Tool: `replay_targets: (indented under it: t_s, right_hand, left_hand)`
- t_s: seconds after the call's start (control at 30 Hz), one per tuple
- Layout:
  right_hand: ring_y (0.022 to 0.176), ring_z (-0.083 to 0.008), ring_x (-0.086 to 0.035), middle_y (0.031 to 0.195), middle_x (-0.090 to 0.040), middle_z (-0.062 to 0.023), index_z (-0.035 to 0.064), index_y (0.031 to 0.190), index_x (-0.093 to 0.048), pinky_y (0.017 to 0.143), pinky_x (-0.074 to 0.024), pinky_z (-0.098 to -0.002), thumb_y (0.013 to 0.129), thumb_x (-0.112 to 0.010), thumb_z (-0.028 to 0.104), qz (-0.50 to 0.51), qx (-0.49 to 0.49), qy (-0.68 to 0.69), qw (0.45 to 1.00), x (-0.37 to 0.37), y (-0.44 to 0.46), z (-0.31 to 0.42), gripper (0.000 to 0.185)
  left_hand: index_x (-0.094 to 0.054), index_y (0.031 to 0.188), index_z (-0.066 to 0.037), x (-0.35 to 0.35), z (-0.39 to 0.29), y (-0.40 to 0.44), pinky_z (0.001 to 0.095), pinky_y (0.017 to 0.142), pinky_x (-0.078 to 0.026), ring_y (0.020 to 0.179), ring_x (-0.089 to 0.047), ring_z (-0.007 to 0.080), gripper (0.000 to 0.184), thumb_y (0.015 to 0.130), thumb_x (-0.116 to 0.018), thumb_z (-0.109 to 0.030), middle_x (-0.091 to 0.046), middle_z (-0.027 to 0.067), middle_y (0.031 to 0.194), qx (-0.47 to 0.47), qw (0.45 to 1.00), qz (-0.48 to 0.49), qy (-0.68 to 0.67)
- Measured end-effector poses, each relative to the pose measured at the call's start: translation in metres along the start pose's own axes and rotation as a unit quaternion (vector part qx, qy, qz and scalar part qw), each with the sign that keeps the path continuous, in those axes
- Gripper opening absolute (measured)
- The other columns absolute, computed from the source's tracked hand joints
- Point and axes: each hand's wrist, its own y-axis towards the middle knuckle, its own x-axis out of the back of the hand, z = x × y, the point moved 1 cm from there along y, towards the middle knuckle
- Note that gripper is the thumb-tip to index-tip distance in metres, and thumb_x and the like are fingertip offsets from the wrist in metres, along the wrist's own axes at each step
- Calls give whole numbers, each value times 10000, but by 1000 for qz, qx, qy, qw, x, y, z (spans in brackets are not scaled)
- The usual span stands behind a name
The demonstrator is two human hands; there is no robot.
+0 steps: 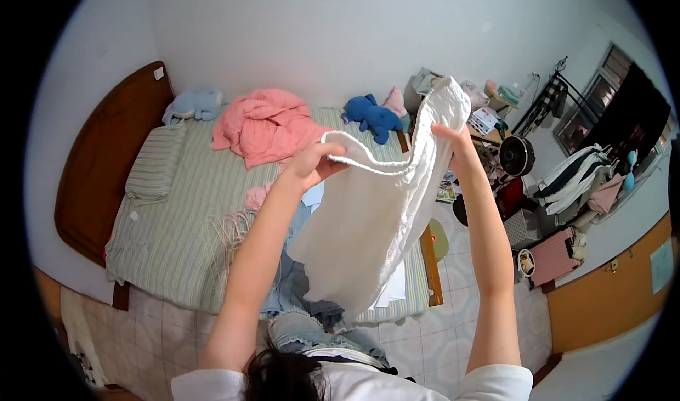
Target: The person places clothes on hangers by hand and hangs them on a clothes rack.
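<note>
A white garment [365, 217] with a gathered, elastic-looking edge hangs in the air in front of me, over the near side of the bed. My left hand [319, 161] pinches one end of that edge. On the other side, my right hand [453, 142] grips the cloth, with a bunched part rising above the fingers. Below the garment, blue denim clothing [289, 287] lies at the bed's near edge, partly covered by it. White sheets or cloth [393, 287] show beside its lower right.
The striped bed [170, 231] holds a pink blanket [262, 125], a blue plush toy [372, 117], a striped pillow [157, 161] and a bundle of wire hangers [230, 238]. To the right are a black fan [516, 156], hanging clothes [577, 181] and a pink box [549, 256].
</note>
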Motion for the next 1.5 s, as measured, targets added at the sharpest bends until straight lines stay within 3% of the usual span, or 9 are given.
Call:
replay_targets:
  t_s: [0.2,0.37,0.57,0.63,0.77,0.87,1.13,1.3,1.5]
  right_hand:
    - [857,-184,-609,959,-616,-67,9,1092,-544,759,-479,-323,704,-650,3,-81,-96,-21,992,28,8,-124,403]
    - [858,-171,-600,956,-635,-75,-10,1095,-560,772,-451,-290,710,-675,29,-32,-144,-187,971,27,-4,-279,404]
    - [839,-229,-583,902,-595,-133,55,1138,-526,756,-454,-332,697,-653,76,-1,-224,-314,923,-14,-27,-453,459]
    - [858,-275,-569,932,-585,-157,60,1123,-532,767,-448,-363,693,-647,83,14,-111,-406,907,-41,-39,-498,446]
    - [1034,-358,-461,1064,-527,-174,65,1054,-560,909,-358,-420,667,-631,39,52,38,-465,883,-132,-48,-542,394]
    - [1048,-367,-466,1061,-518,-188,56,999,-579,914,-379,-430,685,-615,12,125,37,-387,913,-213,-46,-573,319]
    - [891,-362,-558,992,-546,-203,20,1099,-569,776,-460,-420,747,-577,90,301,-110,-316,893,-365,-51,-716,359]
    - [936,-384,-560,1025,-549,-237,74,1165,-550,788,-455,-430,770,-587,134,269,-164,-377,871,-393,-59,-776,401]
    - [825,-386,-554,956,-558,-231,109,1142,-571,753,-440,-475,860,-501,196,356,-101,-420,828,-394,-53,-812,303]
  left_hand:
    - [-578,991,-67,104,65,-19,312,742,-508,830,-581,166,207,809,-570,-167,-592,68,948,89,976,-189,63]
    - [-585,974,-26,198,159,-41,257,566,-487,688,-596,142,289,816,-595,-268,-607,54,855,142,924,-316,162]
    - [-612,1008,12,302,269,-105,307,626,-479,721,-614,190,347,805,-586,-268,-631,101,788,104,842,-382,366]
    - [-608,1019,17,336,301,-126,334,709,-467,748,-607,212,342,802,-584,-247,-642,138,815,102,828,-382,398]
    - [-609,973,17,377,346,-161,251,531,-412,609,-526,106,270,808,-614,-197,-589,45,754,125,846,-395,336]
    - [-596,1003,20,397,355,-177,307,704,-449,786,-595,195,319,800,-597,-226,-635,121,866,204,860,-392,256]
    - [-579,1062,-16,419,366,-199,310,735,-449,792,-602,221,290,810,-554,-156,-632,147,897,271,857,-346,270]
    - [-564,1114,-22,426,412,-207,303,774,-447,889,-595,199,284,873,-548,-171,-630,129,982,100,895,-378,212]
    - [-549,1152,-18,425,396,-220,311,853,-431,1044,-566,198,299,879,-546,-141,-614,129,1109,150,920,-307,192]
